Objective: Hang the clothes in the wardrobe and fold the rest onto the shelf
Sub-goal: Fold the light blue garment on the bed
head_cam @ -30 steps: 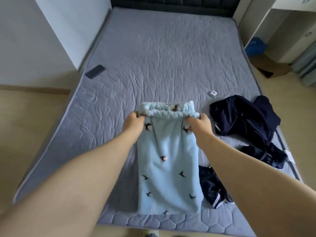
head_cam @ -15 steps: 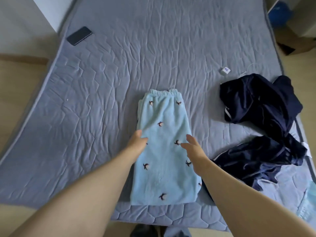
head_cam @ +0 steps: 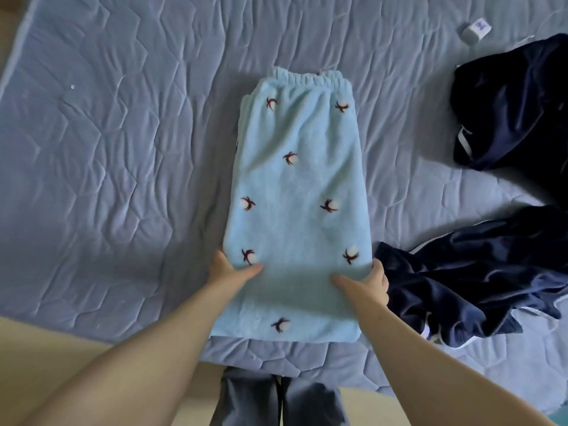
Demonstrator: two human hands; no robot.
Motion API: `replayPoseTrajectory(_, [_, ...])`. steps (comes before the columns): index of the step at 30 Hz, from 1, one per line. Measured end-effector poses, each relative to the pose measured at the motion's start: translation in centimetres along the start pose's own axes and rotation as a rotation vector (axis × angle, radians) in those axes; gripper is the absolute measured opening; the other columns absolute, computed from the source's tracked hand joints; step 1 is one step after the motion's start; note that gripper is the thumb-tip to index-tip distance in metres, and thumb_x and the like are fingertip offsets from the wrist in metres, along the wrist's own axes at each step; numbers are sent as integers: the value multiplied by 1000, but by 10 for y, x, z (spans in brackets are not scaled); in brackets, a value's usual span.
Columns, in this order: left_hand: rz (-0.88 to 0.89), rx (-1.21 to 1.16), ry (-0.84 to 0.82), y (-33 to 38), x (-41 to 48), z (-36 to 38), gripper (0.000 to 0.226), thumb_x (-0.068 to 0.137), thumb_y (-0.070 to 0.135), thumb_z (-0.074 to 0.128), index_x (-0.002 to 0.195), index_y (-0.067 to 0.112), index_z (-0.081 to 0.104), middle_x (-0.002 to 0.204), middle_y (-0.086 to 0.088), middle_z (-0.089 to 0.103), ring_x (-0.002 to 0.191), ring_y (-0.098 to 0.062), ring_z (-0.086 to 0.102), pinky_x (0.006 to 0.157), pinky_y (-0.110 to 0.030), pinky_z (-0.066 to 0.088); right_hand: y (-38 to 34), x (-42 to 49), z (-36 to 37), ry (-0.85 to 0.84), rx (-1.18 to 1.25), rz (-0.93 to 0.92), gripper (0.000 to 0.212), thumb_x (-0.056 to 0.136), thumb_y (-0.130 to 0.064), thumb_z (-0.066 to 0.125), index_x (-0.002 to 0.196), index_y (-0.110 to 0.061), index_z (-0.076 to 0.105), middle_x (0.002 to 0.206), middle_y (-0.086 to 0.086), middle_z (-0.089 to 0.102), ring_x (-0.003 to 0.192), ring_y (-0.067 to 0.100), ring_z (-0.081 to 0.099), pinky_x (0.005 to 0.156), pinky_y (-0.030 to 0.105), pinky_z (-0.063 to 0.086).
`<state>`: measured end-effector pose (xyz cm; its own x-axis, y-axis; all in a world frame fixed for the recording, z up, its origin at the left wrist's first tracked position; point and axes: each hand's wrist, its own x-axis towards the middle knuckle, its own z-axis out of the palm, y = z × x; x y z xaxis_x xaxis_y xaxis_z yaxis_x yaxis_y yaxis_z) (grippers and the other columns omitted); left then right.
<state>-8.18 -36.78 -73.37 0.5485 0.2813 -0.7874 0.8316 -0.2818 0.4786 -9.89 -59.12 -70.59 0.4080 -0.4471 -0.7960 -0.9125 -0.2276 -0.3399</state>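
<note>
Light blue fleece trousers [head_cam: 298, 186] with small dark embroidered motifs lie folded lengthwise on the grey quilted bed [head_cam: 107, 149], waistband at the far end. My left hand [head_cam: 232, 270] holds the left edge near the lower part, thumb on top, fingers tucked under the fabric. My right hand [head_cam: 367, 279] grips the right edge at the same height, thumb on top, fingers curled round the side. The near hem lies by the bed's front edge.
Dark navy clothes lie crumpled to the right: one heap [head_cam: 510, 109] further back, another [head_cam: 467, 278] right beside my right hand. A small white box [head_cam: 475, 30] sits at the far right. The bed's near edge runs above my legs [head_cam: 279, 401].
I let go of the waistband, and both hands slid down the trousers to grip their side edges near the hem. My head has tipped down and closer.
</note>
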Motion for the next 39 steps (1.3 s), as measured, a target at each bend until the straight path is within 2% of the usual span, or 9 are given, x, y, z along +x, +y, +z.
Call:
replayPoseTrajectory(3, [4,-120,-51,-20,5,4,48,70,17,81,107,22,52,102,8,60,93,-10,59,75,-20,48,26,10,6,-141,176,33,67,66,-26,81,119,-24,40,112,1,58,96,22,59,82,42,51])
replayPoseTrajectory(7, [-121,-145,-184,-36,5,-2,49,69,28,81,111,22,57,104,3,67,97,-16,63,87,-34,50,42,14,9,-196,247,92,66,66,-25,84,119,-17,46,109,6,62,94,24,62,76,40,53])
replayPoseTrajectory(13, [-229,-149,-114,-48,-18,-8,23,72,30,78,80,19,60,73,4,66,70,-12,62,53,-20,45,50,0,7,-267,291,204,66,71,-27,80,125,-14,45,113,11,61,99,32,61,86,49,52])
replayPoseTrajectory(18, [-274,-202,-121,-33,-43,-19,39,74,28,77,102,5,63,92,-9,69,82,-24,64,64,-30,50,45,-22,2,-244,345,172,58,74,-23,77,124,-11,49,111,14,62,98,32,60,85,46,52])
replayPoseTrajectory(21, [-270,-239,-146,-15,-64,-32,47,75,27,76,111,0,62,107,-16,67,97,-32,64,89,-43,51,33,-44,-10,-263,404,153,53,76,-20,74,123,-10,50,110,15,62,97,33,61,85,47,53])
replayPoseTrajectory(27, [-148,-356,-181,49,-126,-73,45,78,27,73,116,4,62,109,-18,67,100,-35,64,90,-46,50,-23,-115,-58,-253,544,58,38,75,-22,70,109,-13,55,99,14,64,83,30,63,66,37,54])
replayPoseTrajectory(32, [-8,-458,-261,109,-184,-114,26,83,29,65,98,8,66,80,-11,71,69,-26,67,62,-32,52,-71,-189,-97,-146,725,-101,53,76,-24,69,122,-11,47,112,17,60,95,33,61,81,43,53])
replayPoseTrajectory(36, [94,-452,-263,148,-242,-155,25,83,31,63,94,9,66,84,-13,68,71,-26,64,58,-31,49,-90,-259,-118,-27,889,-246,65,82,-26,64,138,-28,31,128,8,49,98,27,55,81,39,47])
replayPoseTrajectory(39, [192,-403,-316,174,-288,-186,18,81,27,60,79,11,69,70,-11,69,57,-23,65,51,-24,50,-103,-311,-136,-39,971,-309,62,84,-26,61,137,-40,31,124,-1,44,93,22,51,62,32,48])
